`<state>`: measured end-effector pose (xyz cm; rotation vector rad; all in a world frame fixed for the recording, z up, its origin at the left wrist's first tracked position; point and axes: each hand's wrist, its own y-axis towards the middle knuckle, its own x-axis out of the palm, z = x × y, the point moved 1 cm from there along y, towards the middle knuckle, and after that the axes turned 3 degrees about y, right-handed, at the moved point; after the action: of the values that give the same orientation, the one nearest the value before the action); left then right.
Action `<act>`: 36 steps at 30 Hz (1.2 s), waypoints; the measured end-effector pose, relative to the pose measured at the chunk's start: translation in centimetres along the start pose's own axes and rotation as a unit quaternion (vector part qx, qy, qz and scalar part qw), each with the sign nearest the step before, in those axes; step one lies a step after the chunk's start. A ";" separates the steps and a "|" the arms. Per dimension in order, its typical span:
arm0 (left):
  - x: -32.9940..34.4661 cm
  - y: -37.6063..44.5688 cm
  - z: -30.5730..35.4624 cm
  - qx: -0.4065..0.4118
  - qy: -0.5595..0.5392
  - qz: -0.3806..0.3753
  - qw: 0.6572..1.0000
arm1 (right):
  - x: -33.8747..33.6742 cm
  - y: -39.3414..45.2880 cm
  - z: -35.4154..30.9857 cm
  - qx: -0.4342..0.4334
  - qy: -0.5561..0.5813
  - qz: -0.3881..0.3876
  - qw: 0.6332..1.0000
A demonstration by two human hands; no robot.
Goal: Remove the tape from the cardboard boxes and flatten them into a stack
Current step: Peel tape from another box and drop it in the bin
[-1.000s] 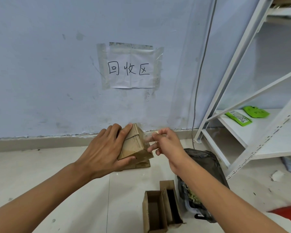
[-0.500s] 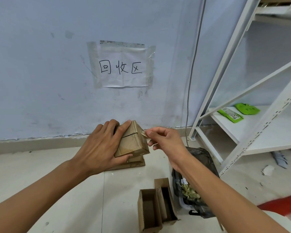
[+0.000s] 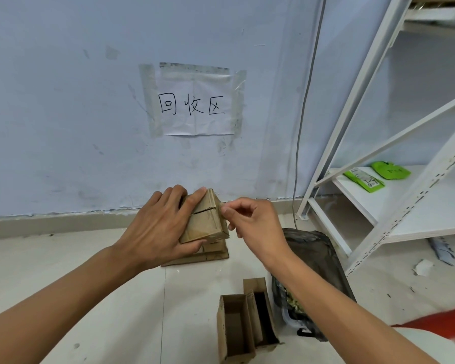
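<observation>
Cardboard box sits in mid-air above the floor, near the wall, tipped so its long axis runs from the near edge up and away, its top flap seam facing up. Left hand grips its left side, fingers curled over the far top edge and thumb under the near corner. Right hand has thumb and forefinger pressed together at the box's right edge, pinching what looks like a sliver of tape, too small to be sure. Flattened cardboard lies on the floor just beneath. Two open boxes stand nearer, beside a dark bag. A taped paper sign on the wall reads "回收区".
</observation>
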<state>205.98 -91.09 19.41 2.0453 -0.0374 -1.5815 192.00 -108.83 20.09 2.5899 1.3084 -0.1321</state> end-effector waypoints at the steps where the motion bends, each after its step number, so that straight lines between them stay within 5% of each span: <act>1: 0.0 -0.1 -0.1 0.002 -0.001 -0.001 1.000 | 0.2 0.0 0.1 0.012 0.012 -0.006 1.000; 8: -0.2 0.1 0.5 0.028 -0.002 -0.004 1.000 | -0.5 0.5 0.7 0.204 0.085 -0.039 0.974; 19: -1.6 2.0 1.5 0.039 -0.058 0.029 0.997 | -4.9 1.8 -0.9 0.271 0.243 -0.160 0.917; 28: 1.6 6.9 6.3 0.091 -0.049 0.005 0.995 | -15.1 3.0 1.8 0.253 0.070 -0.095 0.960; 36: 11.4 9.8 11.9 0.134 -0.046 -0.048 0.989 | -22.8 1.3 15.3 0.257 -0.115 0.041 0.959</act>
<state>201.69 -108.13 11.72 2.2022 -0.1979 -1.8144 179.89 -131.21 9.69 2.9178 1.2019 -0.8336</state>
